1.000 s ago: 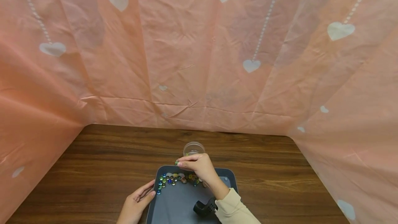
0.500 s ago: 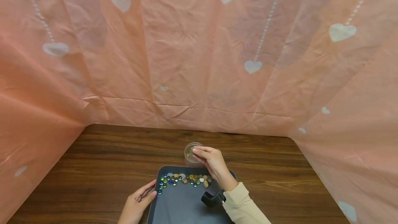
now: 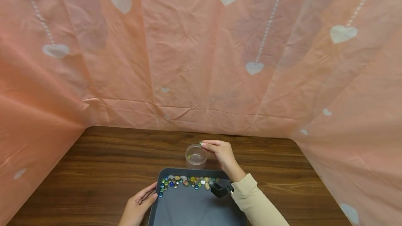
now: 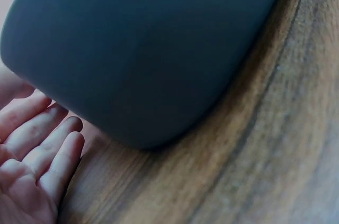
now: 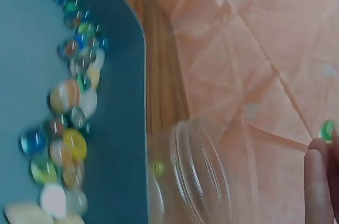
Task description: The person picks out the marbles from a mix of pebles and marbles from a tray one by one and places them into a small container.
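Note:
In the head view my right hand (image 3: 221, 152) pinches a green glass marble (image 3: 200, 143) between thumb and fingertips, above the far right rim of a clear round plastic jar (image 3: 196, 163). The right wrist view shows the same green marble (image 5: 328, 130) at the fingertips. Inside the jar lies a yellow-green marble (image 5: 158, 168). My left hand (image 3: 138, 203) rests against the left side of a dark grey tray (image 3: 188, 208), its fingers relaxed and loosely bent. Marbles (image 3: 172, 183) and polished stones (image 3: 207, 186) line the tray's far and left edges.
A brown wood-grain table (image 3: 119, 159) lies under everything. Pink cloth (image 3: 188, 79) with white hearts hangs round its back and sides. A black wrist mount (image 3: 221, 189) on my right arm hangs over the tray. The jar stands just behind the tray's far rim.
My right hand has moved right and away from me, carrying the green marble from the jar's left front across to its far right rim. The left hand and tray have stayed put.

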Tool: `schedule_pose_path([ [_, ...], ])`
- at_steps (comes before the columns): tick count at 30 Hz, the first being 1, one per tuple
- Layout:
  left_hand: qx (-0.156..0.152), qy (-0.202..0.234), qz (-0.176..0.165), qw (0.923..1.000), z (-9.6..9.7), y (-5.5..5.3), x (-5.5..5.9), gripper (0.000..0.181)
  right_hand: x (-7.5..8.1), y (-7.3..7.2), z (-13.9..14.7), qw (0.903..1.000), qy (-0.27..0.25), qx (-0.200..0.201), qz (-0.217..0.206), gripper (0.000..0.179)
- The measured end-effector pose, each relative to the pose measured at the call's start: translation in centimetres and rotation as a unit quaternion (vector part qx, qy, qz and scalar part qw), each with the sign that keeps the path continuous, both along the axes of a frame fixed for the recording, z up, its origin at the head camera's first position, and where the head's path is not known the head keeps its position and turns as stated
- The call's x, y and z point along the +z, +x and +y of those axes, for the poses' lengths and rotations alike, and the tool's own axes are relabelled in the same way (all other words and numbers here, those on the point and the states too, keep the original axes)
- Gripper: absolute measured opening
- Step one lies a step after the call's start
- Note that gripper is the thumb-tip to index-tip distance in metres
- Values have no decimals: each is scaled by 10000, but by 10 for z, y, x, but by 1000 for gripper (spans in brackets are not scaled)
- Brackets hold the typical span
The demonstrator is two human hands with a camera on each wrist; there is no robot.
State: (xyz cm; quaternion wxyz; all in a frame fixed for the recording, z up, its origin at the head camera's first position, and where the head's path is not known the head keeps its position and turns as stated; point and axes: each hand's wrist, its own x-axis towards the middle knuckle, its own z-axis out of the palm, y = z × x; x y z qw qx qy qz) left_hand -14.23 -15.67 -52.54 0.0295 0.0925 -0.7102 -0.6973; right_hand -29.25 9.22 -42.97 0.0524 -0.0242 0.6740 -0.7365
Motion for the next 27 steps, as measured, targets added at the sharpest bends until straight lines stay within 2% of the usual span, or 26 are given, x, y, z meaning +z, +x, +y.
schedule_pose_path([
  [2, 7, 2, 13, 10000, -1, -1, 0, 47, 3, -3, 0, 9964, 757, -81, 380, 24],
  [3, 9, -25, 20, 10000, -1, -1, -1, 47, 4, -4, 0, 9908, 1192, -117, 623, 22],
  [5, 6, -70, 45, 10000, -1, -1, -2, 47, 7, -5, 0, 9752, 1943, -213, 1038, 16],
  [7, -15, -148, 29, 9999, -1, -1, -2, 47, 8, -6, -1, 9536, 2618, -264, 1463, 11],
  [9, -33, -236, 1, 9997, -1, -1, -2, 47, 8, -6, -3, 9348, 3042, -206, 1820, 9],
  [12, -48, -339, -68, 9994, -1, -1, -2, 48, 6, -7, -7, 9109, 3510, -73, 2167, 8],
  [15, -47, -361, -78, 9993, -1, -1, -2, 48, 3, -8, -11, 8916, 3832, 24, 2410, 9],
  [23, -79, -316, -80, 9994, -1, 0, -2, 48, -5, -7, -18, 8548, 4306, 532, 2848, 4],
  [27, -70, -307, -68, 9995, -1, 0, -1, 48, -7, -8, -18, 8475, 4371, 542, 2962, 3],
])
